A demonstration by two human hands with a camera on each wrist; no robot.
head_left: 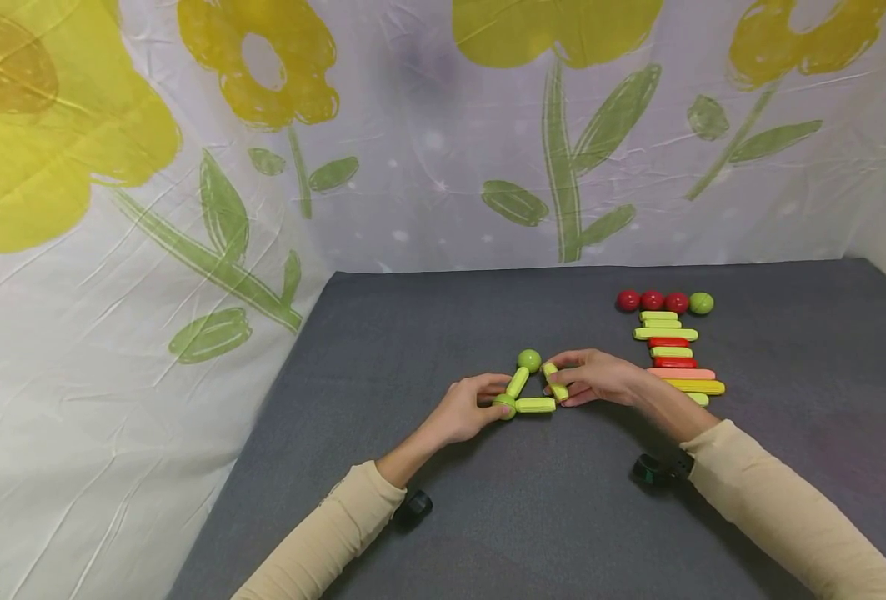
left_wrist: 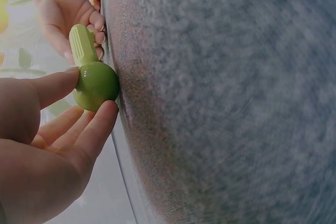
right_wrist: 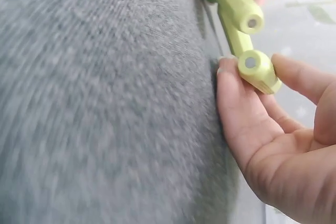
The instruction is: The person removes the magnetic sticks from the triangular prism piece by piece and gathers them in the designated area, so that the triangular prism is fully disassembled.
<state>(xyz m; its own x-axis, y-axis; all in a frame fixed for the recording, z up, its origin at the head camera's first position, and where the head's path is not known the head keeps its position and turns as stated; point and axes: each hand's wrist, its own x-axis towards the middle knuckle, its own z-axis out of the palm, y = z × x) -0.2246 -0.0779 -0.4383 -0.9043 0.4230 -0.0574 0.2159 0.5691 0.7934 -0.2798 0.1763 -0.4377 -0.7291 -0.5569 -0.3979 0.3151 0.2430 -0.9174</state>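
My left hand (head_left: 467, 410) pinches a green ball (left_wrist: 97, 86) between thumb and fingers. Two yellow-green rods join that ball: one rod (head_left: 536, 405) points right, another (head_left: 518, 382) leads up to a second green ball (head_left: 529, 360). In my right hand (head_left: 591, 377) a loose yellow-green rod (head_left: 556, 382) is pinched by thumb and fingers, slanting between the second ball and the free end of the right-pointing rod. The right wrist view shows a round grey metal tip on the end of this held rod (right_wrist: 257, 72) and on the attached rod (right_wrist: 240, 9).
To the right lies a column of rods, with a yellow rod (head_left: 693, 387), a pink rod (head_left: 681, 373) and red rods (head_left: 669, 342) among the yellow-green ones. Above it sit three red balls (head_left: 652, 301) and a green ball (head_left: 701, 302). The dark table (head_left: 427, 333) meets a flower-printed cloth.
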